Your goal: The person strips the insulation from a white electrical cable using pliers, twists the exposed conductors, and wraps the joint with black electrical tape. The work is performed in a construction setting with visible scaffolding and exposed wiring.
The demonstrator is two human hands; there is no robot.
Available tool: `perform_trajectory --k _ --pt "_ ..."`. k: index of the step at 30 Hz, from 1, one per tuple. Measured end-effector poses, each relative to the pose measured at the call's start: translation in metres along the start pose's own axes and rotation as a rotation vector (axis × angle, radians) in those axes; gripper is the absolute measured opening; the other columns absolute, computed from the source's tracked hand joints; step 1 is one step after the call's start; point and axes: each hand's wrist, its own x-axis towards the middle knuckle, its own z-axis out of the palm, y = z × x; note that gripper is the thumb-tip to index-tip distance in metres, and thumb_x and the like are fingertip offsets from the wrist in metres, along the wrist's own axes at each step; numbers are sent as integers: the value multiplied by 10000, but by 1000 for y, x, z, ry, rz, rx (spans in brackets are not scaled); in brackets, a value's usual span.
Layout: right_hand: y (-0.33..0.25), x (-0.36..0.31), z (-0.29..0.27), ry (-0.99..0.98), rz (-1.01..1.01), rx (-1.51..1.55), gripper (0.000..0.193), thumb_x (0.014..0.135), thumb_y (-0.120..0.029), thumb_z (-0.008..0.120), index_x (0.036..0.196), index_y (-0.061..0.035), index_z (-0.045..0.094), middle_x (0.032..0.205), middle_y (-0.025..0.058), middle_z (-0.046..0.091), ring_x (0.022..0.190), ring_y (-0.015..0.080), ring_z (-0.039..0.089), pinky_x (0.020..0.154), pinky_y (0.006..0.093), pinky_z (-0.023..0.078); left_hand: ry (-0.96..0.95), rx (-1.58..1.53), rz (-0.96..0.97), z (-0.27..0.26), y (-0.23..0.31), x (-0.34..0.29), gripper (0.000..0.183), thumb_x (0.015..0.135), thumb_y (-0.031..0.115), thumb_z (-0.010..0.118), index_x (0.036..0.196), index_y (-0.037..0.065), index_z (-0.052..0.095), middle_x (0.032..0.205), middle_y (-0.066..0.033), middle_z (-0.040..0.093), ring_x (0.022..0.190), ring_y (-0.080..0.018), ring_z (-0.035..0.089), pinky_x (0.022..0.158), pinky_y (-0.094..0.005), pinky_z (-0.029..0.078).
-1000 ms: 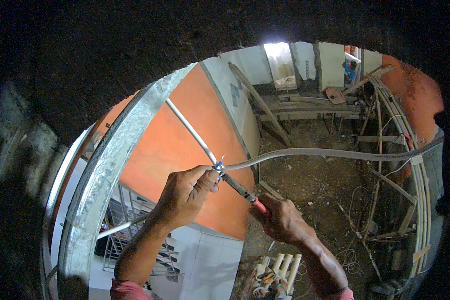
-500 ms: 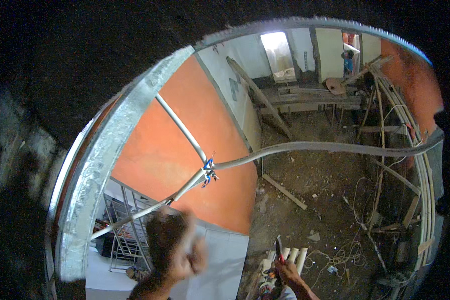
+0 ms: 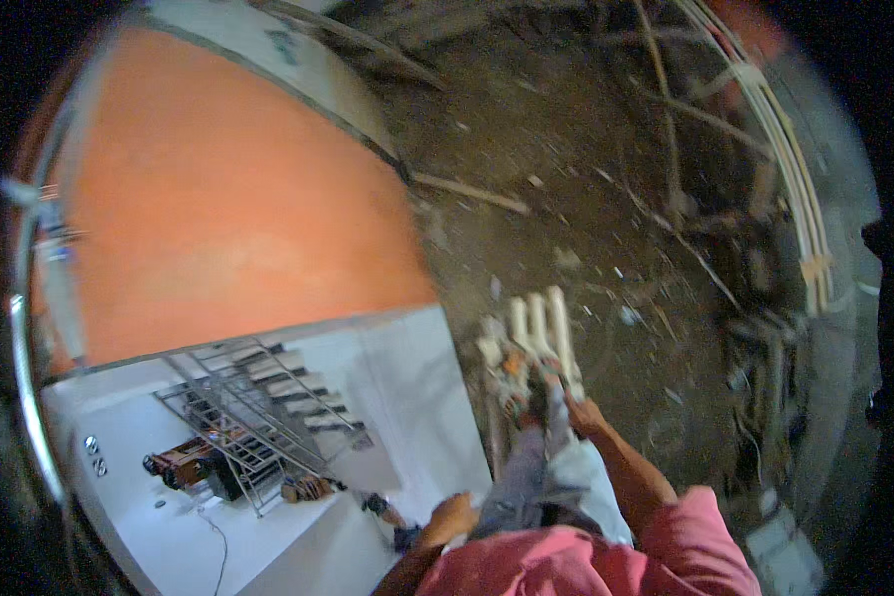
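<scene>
My left hand (image 3: 454, 519) is low beside my waist, fingers curled; whatever they may hold is hidden. My right hand (image 3: 588, 417) hangs in front of my right leg, closed round the red-handled pliers, which blur and my fingers almost wholly hide here. Below it, my feet rest by several pale poles (image 3: 538, 323) that jut forward over the dirt floor. Far from both hands, at the left rim, a grey conduit (image 3: 62, 293) runs with blue wire ends (image 3: 58, 246) sticking out at its joint.
An orange wall (image 3: 238, 199) fills the upper left. Lower down lie a white floor (image 3: 169, 551), a metal frame (image 3: 258, 467) and stairs (image 3: 298, 387). Debris and a plank (image 3: 472, 192) lie on the dirt floor (image 3: 566, 228). Long pale poles (image 3: 790, 159) stand along the right.
My view has swung downward and left-to-right, so the conduit now sits at the left rim. My left hand has dropped from near the conduit to my waist. The right hand stays low.
</scene>
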Motion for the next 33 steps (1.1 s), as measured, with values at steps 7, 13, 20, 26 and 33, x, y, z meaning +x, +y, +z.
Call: perform_trajectory --k 7,13,20,26,33 --pt "36 25 -11 464 -337 -516 596 1016 -490 344 978 1 680 901 235 716 862 467 696 764 534 559 -55 -116 -103 88 48 25 731 934 508 558 1422 -14 401 1421 -293 446 1277 -484 468 1035 -554 422" --pt "41 125 -14 395 -326 -710 457 999 -428 431 1122 -59 672 1044 174 693 1027 396 650 868 504 511 243 -73 -82 163 52 58 768 893 392 643 1432 -72 356 1417 -310 435 1287 -487 441 1060 -544 399" --pt "28 287 -1 528 -497 -961 428 990 -449 513 1063 -55 666 1007 97 683 1018 297 601 779 390 566 336 -185 -177 145 52 95 732 801 318 714 1364 -68 450 1386 -298 476 1246 -471 477 1038 -547 419" --pt "15 385 31 557 -630 -1062 276 944 -360 590 1048 -115 660 1007 98 644 984 277 597 748 392 564 393 -67 -153 124 63 96 703 759 286 724 1319 -66 486 1324 -312 512 1201 -490 494 1058 -549 386" --pt "-7 388 48 492 -782 -1021 356 892 -237 611 1220 -111 557 1133 113 599 1087 294 582 811 391 538 450 -91 -193 131 57 95 788 677 268 725 1366 -15 468 1371 -288 488 1252 -489 460 1084 -553 379"
